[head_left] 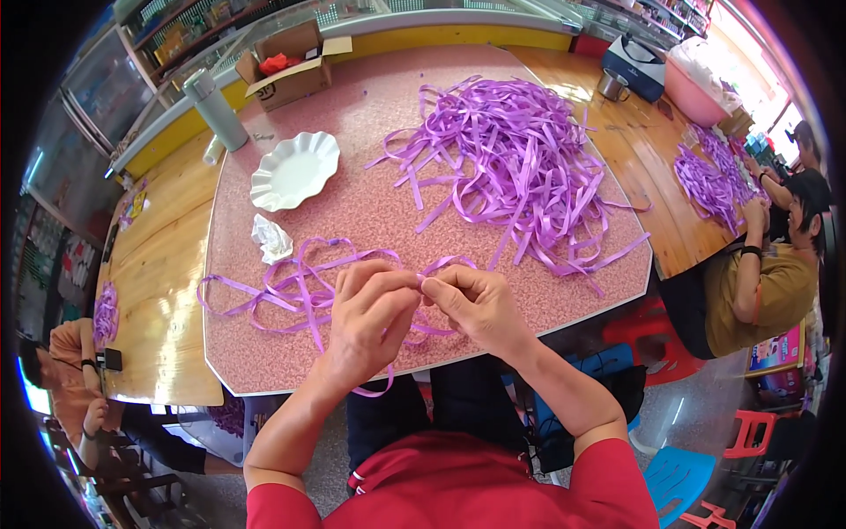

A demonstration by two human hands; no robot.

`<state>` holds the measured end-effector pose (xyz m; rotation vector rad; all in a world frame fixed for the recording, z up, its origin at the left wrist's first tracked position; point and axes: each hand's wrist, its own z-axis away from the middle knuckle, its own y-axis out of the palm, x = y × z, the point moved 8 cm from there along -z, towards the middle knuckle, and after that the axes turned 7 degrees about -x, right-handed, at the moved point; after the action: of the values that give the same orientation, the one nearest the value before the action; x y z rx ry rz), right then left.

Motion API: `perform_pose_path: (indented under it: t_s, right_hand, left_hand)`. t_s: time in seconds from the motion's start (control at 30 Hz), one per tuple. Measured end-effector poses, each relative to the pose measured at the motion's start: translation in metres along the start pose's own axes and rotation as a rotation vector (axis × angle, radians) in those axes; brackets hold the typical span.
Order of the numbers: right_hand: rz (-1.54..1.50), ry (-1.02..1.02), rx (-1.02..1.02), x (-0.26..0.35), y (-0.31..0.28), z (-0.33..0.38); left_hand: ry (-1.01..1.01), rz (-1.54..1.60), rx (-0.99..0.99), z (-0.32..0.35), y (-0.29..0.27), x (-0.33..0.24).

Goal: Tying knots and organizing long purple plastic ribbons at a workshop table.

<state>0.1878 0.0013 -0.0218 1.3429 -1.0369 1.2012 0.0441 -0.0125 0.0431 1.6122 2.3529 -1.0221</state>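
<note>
Close together near the table's front edge, my left hand (372,313) and my right hand (480,304) meet at the fingertips. Both pinch a purple ribbon (449,261); the exact spot between the fingers is hidden. Loops of purple ribbon (304,286) spread over the table to the left of my left hand, and one loop hangs over the front edge below it. Beyond my right hand lies a big tangled heap of purple ribbons (520,167). All this is on a pink speckled table (370,212).
A white scalloped dish (296,172), crumpled tissue (271,238), a grey-green bottle (216,110) and an open cardboard box (291,75) stand at the left and back. Wooden tables adjoin both sides. One person (765,273) sits at right, another (70,361) at left. A blue stool (679,476) stands lower right.
</note>
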Motion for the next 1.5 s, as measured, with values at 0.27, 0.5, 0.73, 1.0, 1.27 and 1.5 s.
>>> perform_pose_path:
  t_s: [0.27,0.5,0.73,1.0,1.27,1.5]
  right_hand:
    - [-0.099,0.116,0.051,-0.012,0.002,-0.002]
    - [-0.152,-0.018,-0.033,0.004,0.005,0.003]
    - [0.122,-0.509,-0.088,0.027,-0.001,0.006]
    - [0.518,-0.984,-0.197,0.054,0.008,0.027]
    - [0.456,-0.913,-0.189,0.057,0.004,0.023]
    - [0.463,-0.898,-0.154,0.058,0.009,0.021]
  left_hand:
    - [0.267,-0.12,0.259,-0.007,0.008,-0.014]
    - [-0.184,0.255,0.128,0.003,0.006,0.01]
    - [-0.938,1.007,0.078,0.034,0.04,0.044]
    - [-0.972,1.11,-0.026,0.036,0.038,0.035]
    - [-0.687,0.917,-0.071,0.026,0.032,0.02]
    - [-0.759,0.889,-0.163,0.029,0.03,0.025]
